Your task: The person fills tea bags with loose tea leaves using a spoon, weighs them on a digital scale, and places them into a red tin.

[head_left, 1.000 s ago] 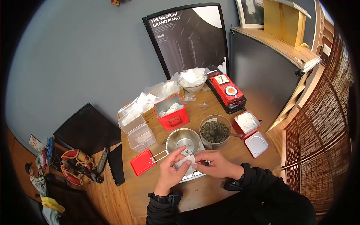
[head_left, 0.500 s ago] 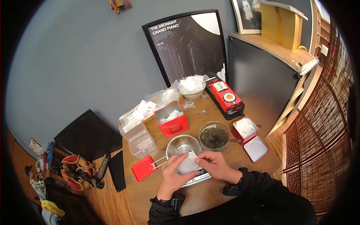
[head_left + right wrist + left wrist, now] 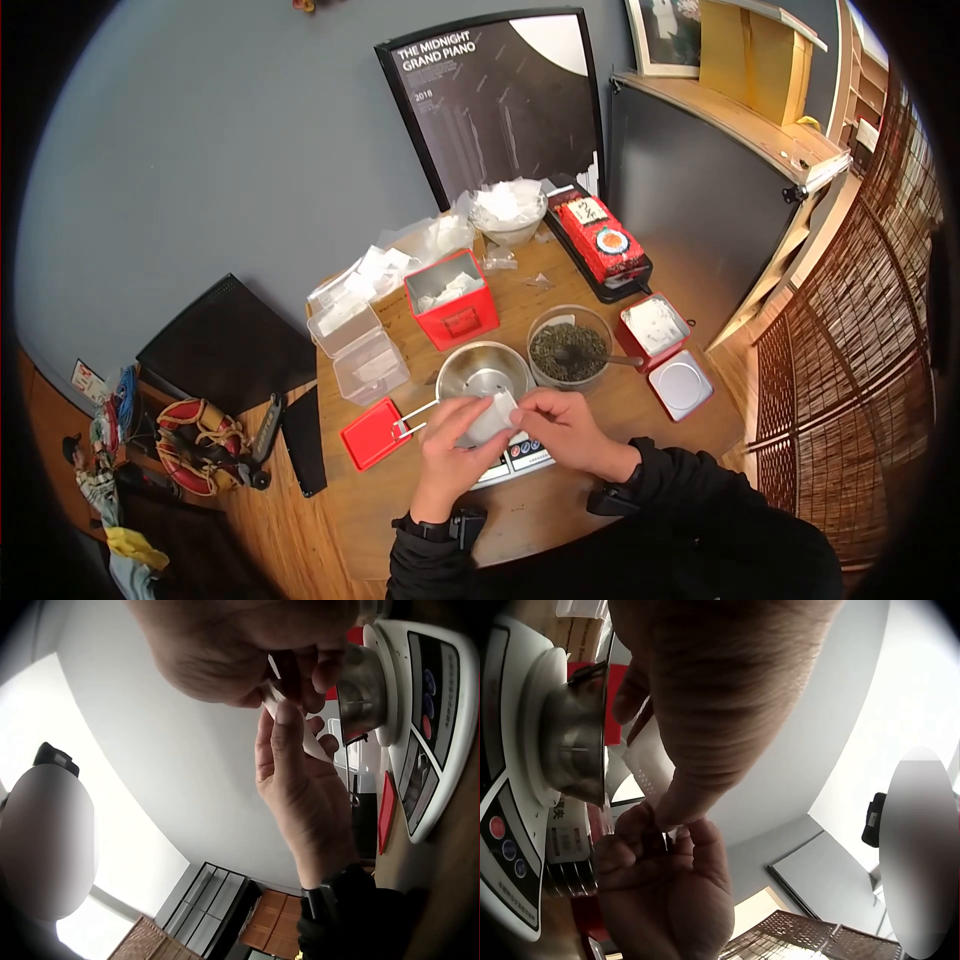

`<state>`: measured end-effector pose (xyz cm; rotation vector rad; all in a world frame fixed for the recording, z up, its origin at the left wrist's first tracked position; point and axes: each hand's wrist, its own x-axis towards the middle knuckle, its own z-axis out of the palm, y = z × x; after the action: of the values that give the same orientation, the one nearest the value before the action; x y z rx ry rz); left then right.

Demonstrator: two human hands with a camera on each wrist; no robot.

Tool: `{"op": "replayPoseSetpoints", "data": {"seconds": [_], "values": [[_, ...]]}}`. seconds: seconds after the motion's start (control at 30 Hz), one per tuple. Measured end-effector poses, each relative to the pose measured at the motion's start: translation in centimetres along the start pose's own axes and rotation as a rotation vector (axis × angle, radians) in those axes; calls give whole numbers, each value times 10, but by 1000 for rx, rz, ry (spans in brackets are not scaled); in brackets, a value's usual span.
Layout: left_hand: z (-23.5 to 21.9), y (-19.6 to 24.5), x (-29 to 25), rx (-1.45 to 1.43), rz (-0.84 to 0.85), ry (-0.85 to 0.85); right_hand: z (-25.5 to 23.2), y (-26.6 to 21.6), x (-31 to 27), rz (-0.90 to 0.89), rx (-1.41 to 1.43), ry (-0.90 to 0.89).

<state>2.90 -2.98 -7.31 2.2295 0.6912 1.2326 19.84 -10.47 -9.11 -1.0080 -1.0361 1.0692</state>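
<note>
My left hand (image 3: 447, 452) holds a small white tea bag (image 3: 492, 420) between thumb and fingers. At the bag's upper right edge, my right hand (image 3: 570, 432) pinches it with thumb and fingertips; in the right wrist view the left thumb (image 3: 286, 742) presses along the bag's face. Both hands are over the near side of a steel pot (image 3: 462, 362) with a wire handle. The pot sits on a white kitchen scale (image 3: 531, 802). Right behind the right hand is a clear bowl (image 3: 604, 330) of dried tea leaves (image 3: 560, 342), with a spoon (image 3: 622, 359) in it.
A red tin (image 3: 458, 328) holding white bags stands behind the pot. To its left are an open clear plastic box (image 3: 372, 368) and a red lid (image 3: 375, 436). On the right are another red tin (image 3: 668, 356) with white contents and its lid (image 3: 682, 387). A bowl (image 3: 512, 234) heaped with white bags stands farther back.
The tea bag looked folded at first, then was spread flat in my left hand, and now stands tilted up. My right fingers have shifted along its edge to the upper right.
</note>
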Motion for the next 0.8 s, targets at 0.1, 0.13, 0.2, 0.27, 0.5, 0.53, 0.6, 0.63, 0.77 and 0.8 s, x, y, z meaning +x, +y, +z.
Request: {"op": "replayPoseSetpoints", "data": {"seconds": [0.1, 0.13, 0.2, 0.27, 0.5, 0.53, 0.6, 0.63, 0.77, 0.8], "values": [[0, 0, 2, 0, -27, -3, 0, -3, -1, 57, -4, -5], [0, -2, 3, 19, 1, 32, 0, -1, 0, 58, 15, -1], [-1, -8, 2, 46, 45, 66, -4, 4, 2, 72, 47, -39], [-1, -12, 3, 60, 78, 93, -2, 5, 3, 26, 70, -41], [-2, -4, 8, 168, 147, 159, 4, -13, 6, -372, -420, -28], [-2, -3, 8, 170, 164, 168, 4, -14, 8, -535, -624, -9], [-4, -3, 7, 162, 161, 155, 4, -14, 10, -599, -720, -19], [-5, -3, 7, 155, 162, 143, 4, -15, 11, -665, -815, -29], [-11, -12, 1, 207, 170, 66, 1, -19, 11, -624, -938, -98], [-12, -13, 0, 187, 162, 31, 0, -19, 12, -620, -977, -126]]}}
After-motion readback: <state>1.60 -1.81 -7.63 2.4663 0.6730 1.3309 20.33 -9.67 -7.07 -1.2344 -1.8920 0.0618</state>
